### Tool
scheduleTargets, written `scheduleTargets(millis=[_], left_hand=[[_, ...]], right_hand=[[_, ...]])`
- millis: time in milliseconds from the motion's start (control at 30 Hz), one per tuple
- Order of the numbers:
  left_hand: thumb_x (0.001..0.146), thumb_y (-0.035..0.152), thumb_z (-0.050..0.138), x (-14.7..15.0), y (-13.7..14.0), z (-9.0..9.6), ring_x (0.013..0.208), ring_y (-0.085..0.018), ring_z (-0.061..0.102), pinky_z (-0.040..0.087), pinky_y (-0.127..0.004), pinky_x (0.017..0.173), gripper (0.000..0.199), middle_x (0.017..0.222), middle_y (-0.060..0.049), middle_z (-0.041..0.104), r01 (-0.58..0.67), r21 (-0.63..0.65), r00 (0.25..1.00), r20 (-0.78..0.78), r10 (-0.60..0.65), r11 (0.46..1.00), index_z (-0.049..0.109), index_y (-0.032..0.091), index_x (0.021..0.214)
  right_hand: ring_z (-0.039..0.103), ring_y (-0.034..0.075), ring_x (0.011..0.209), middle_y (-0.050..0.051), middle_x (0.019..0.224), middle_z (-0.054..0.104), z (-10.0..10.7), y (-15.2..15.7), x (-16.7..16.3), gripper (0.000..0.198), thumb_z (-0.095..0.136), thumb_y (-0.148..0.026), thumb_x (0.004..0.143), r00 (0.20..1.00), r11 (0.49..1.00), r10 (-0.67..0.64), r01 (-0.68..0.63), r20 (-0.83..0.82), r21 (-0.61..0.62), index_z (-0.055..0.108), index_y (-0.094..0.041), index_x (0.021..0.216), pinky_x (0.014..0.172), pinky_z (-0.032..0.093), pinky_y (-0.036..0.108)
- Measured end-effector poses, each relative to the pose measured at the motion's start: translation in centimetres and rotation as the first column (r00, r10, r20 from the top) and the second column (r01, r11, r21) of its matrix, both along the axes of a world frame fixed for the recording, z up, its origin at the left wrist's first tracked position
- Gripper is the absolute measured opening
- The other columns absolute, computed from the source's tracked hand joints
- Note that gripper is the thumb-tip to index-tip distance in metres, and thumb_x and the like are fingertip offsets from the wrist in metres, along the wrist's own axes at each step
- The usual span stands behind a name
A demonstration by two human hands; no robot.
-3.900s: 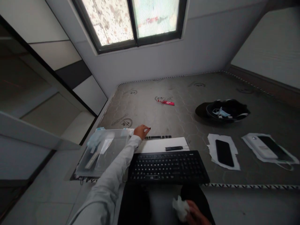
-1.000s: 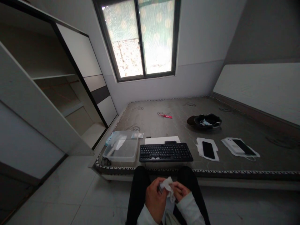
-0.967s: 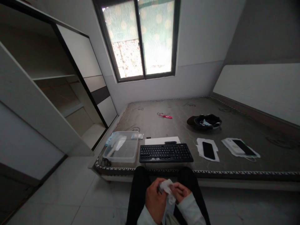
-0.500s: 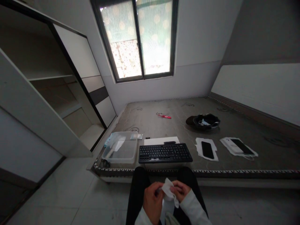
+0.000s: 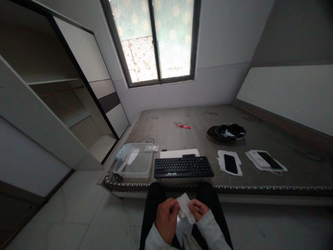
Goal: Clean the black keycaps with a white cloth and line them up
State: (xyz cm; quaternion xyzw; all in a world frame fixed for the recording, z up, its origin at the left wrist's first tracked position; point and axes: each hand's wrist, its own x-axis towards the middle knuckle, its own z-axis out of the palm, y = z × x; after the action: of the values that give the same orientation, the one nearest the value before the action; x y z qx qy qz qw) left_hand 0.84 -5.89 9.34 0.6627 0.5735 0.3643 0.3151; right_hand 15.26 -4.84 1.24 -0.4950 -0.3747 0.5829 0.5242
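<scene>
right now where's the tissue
In the head view, the white tissue is low, right of centre, below the keyboard, held between the left hand and right hand.

Bright window (image 5: 173, 41), seemingly tiled pale floor (image 5: 78, 215)

Back from beyond the keyboard (image 5: 183, 167), our left hand (image 5: 166, 217) now joins our right hand (image 5: 199, 210) on a white tissue (image 5: 184, 204), bunched seconds ago in the right alone, now spread to a flat corner. One small black piece (image 5: 163, 150) shows behind the white sheet (image 5: 173, 153), where a row showed earlier.
</scene>
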Motion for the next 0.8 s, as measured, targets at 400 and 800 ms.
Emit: scheduleTargets(millis=[400, 800], left_hand=[[0.066, 0.042, 0.073, -1.8, 1.5, -0.4, 0.054, -0.014, 0.060, 0.041, -0.022, 0.054, 0.025, 0.056, 0.000, 0.067, -0.171, -0.134, 0.979, -0.135, 0.153, 0.976, 0.070, 0.018, 0.059], [0.084, 0.027, 0.059, -0.6, 1.1, 0.0, 0.057, -0.010, 0.054, 0.041, -0.020, 0.054, 0.015, 0.075, -0.003, 0.065, 0.091, 0.142, 0.995, -0.059, -0.083, 0.986, 0.070, 0.019, 0.077]], right_hand=[[0.060, 0.014, 0.043, 0.004, 0.051, 0.070, 0.5, 0.5, 0.9, 0.045, 0.081, -0.058, 0.051, 0.983, 0.992, -0.026, 0.002, -0.180, -0.130, 0.066, -0.017, 0.061, 0.044, 0.044, 0.022], [0.057, 0.014, 0.040, 0.001, 0.045, 0.066, 0.2, 1.0, 0.0, 0.048, 0.079, -0.062, 0.048, 0.982, 0.983, -0.161, 0.150, -0.104, -0.105, 0.062, -0.019, 0.058, 0.042, 0.042, 0.024]])
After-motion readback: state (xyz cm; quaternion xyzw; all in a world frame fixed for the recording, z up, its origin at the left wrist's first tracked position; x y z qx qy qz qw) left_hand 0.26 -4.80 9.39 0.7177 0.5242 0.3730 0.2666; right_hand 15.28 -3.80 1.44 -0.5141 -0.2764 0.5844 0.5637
